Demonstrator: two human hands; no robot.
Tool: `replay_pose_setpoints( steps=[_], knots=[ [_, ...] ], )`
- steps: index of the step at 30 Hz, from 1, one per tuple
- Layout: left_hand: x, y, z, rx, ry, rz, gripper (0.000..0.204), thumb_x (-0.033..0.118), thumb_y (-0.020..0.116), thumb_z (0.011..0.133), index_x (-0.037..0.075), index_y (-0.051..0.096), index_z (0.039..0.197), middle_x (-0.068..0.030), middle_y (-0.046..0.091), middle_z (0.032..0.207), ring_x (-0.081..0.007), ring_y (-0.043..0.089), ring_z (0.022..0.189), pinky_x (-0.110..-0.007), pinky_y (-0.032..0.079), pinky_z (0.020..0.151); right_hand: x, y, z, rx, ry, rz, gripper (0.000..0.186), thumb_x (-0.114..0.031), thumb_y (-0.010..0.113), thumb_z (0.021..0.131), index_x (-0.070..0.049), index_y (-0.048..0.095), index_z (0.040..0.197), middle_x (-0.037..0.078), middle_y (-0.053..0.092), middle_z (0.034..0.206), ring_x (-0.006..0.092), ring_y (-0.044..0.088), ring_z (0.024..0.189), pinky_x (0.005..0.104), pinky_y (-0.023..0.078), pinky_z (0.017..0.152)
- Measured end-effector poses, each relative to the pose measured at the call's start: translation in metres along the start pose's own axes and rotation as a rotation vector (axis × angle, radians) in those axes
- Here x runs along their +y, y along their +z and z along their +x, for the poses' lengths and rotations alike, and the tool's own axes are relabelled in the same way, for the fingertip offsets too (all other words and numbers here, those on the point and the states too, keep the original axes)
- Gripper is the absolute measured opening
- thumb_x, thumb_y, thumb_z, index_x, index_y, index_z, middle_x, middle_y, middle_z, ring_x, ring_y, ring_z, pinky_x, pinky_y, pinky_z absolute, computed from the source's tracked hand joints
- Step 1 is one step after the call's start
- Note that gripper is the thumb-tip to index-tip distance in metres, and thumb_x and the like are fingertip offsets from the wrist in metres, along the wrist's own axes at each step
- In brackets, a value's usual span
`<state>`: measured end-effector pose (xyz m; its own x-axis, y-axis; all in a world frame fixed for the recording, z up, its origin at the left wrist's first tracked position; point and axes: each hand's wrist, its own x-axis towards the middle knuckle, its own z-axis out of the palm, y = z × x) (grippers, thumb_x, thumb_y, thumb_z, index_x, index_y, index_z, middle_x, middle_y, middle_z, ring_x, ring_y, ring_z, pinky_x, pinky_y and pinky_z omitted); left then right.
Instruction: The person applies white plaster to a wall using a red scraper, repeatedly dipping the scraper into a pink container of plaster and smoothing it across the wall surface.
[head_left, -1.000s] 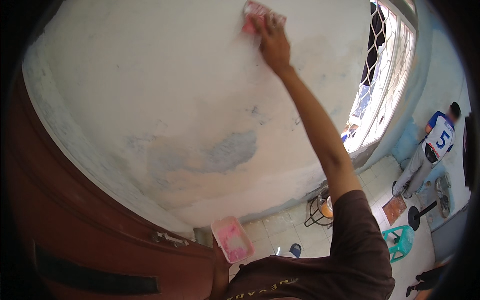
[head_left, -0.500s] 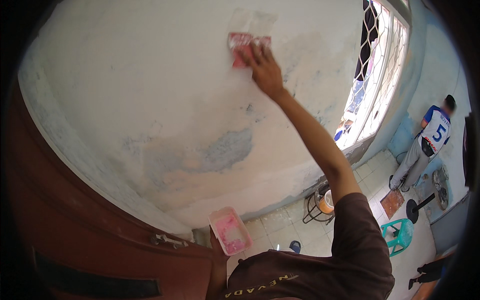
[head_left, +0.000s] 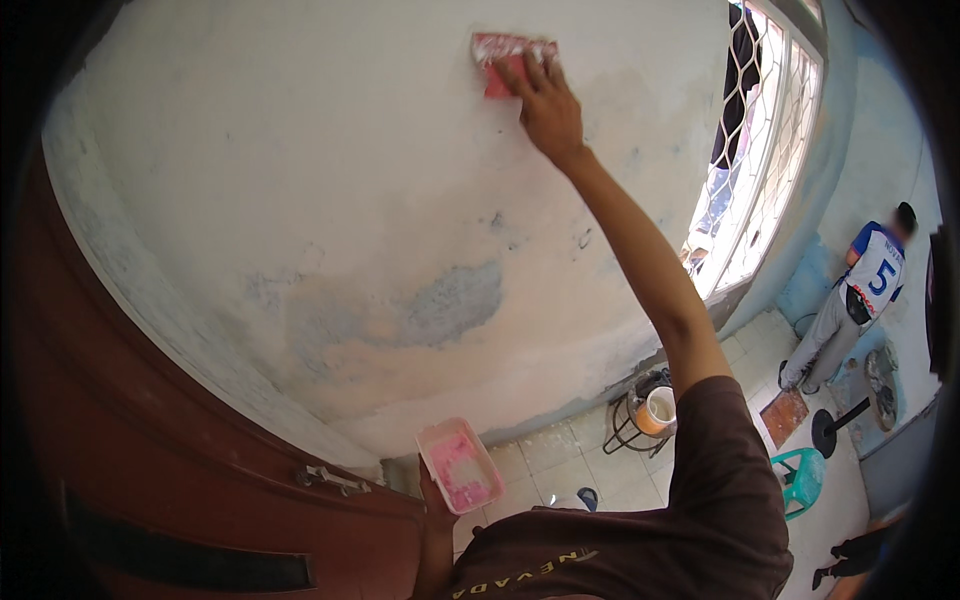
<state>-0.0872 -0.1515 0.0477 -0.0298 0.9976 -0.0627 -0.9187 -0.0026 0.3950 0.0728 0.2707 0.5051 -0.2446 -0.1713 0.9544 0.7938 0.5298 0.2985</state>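
Note:
My right hand point(head_left: 552, 118) reaches high on the pale wall point(head_left: 300, 160), closed on a flat red putty spreader point(head_left: 501, 80). White putty smears the spreader's upper edge, which lies against the wall. Low by the door, my left hand point(head_left: 434, 496) holds a pink rectangular tub point(head_left: 488, 455) from its left side. Pink and whitish residue coats the inside of the tub. Most of the left hand's fingers are hidden behind it. Below the spreader, a bare grey patch point(head_left: 455, 303) shows on the wall among peach and whitish areas.
A brown door point(head_left: 200, 440) with a metal handle point(head_left: 338, 481) stands close at left. A grilled window point(head_left: 765, 150) is at right. An orange-and-white bucket point(head_left: 656, 412) sits on a round stand. Farther right are a green stool point(head_left: 803, 483), a pedestal fan point(head_left: 826, 432) and a co-worker point(head_left: 868, 270).
My right hand and the spreader have moved up and slightly right along the wall, over the paler strip seen above them before. The left hand with the tub has hardly moved.

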Motion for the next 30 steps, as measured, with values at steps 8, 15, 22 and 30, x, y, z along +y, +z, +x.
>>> replay_pose_setpoints(
  steps=[8,15,22,30],
  knots=[
    [-0.023,-0.017,0.006,0.042,0.032,0.008,0.064,0.057,0.042,0.105,0.014,0.043,0.153,-0.0093,0.055,0.144,-0.0311,0.060,0.126,-0.058,0.054,0.101,-0.036,-0.001,-0.074,-0.116,-0.082,0.078,0.076,0.005,0.061,0.080,-0.022,0.052,0.151,0.018,0.049,0.151,0.0471,0.048,0.136,0.0486,0.048,0.111],
    [-0.049,0.037,0.025,0.066,0.145,0.062,0.065,0.057,0.042,0.104,0.012,0.045,0.151,-0.0094,0.056,0.144,-0.0303,0.061,0.125,-0.057,0.055,0.099,0.048,-0.005,-0.004,-0.116,-0.244,0.138,0.076,0.006,0.060,0.080,-0.029,0.055,0.148,0.013,0.047,0.155,0.0389,0.047,0.140,0.0468,0.044,0.115],
    [-0.089,0.070,0.055,0.104,0.244,0.064,0.062,0.054,0.040,0.105,0.010,0.047,0.148,-0.0098,0.060,0.138,-0.0280,0.062,0.124,-0.052,0.056,0.101,0.074,-0.012,-0.036,-0.208,-0.299,0.249,0.081,0.007,0.065,0.075,-0.027,0.054,0.147,0.011,0.046,0.156,0.0376,0.041,0.144,0.0476,0.040,0.119],
    [-0.132,0.117,0.057,0.117,0.414,0.134,0.062,0.054,0.040,0.105,0.009,0.049,0.146,-0.0108,0.062,0.135,-0.0294,0.065,0.120,-0.052,0.056,0.100,0.099,-0.001,-0.004,-0.178,-0.462,0.272,0.078,0.005,0.066,0.074,-0.024,0.056,0.146,0.012,0.044,0.157,0.0358,0.040,0.145,0.0478,0.034,0.124]
  ],
)
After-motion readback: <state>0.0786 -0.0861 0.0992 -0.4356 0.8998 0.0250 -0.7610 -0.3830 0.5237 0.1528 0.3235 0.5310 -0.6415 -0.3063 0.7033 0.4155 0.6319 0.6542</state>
